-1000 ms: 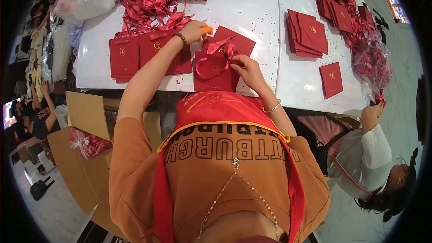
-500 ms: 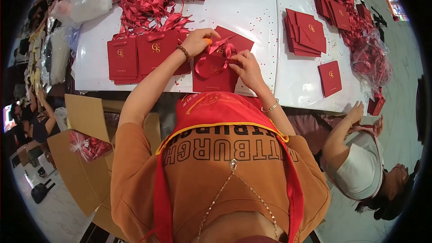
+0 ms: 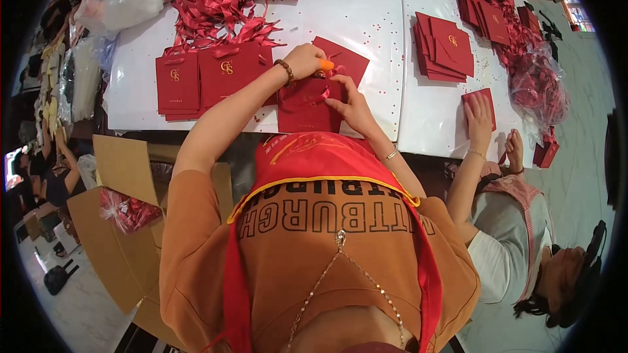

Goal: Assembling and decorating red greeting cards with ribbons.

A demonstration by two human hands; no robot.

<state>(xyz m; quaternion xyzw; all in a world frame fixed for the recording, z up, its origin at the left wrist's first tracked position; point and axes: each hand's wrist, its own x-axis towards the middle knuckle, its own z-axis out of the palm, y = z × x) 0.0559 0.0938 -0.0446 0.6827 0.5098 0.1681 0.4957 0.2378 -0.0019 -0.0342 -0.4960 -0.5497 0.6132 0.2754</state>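
Note:
A small red gift bag (image 3: pixel 304 114) lies flat at the table's front edge, between my two hands. At its top, a red ribbon (image 3: pixel 325 91) loops across the bag. My left hand (image 3: pixel 304 61) is over the bag's upper edge, fingers closed on the ribbon; an orange cover sits on one fingertip. From the right, my right hand (image 3: pixel 353 106) pinches the ribbon between thumb and finger. Another red bag (image 3: pixel 351 60) lies partly under this one. Beside my left forearm, two stacks of finished-looking red bags (image 3: pixel 176 85) with gold emblems rest on the table.
A heap of red ribbons (image 3: pixel 212 3) covers the back left. More bags are stacked on the right (image 3: pixel 451 46). A co-worker's hand (image 3: pixel 479 114) rests on a red bag at the right. An open cardboard box (image 3: pixel 121 163) stands below the table at left.
My left hand has moved right and the ribbon loop has drawn smaller between my hands. The co-worker's hand has come onto the bag at the right.

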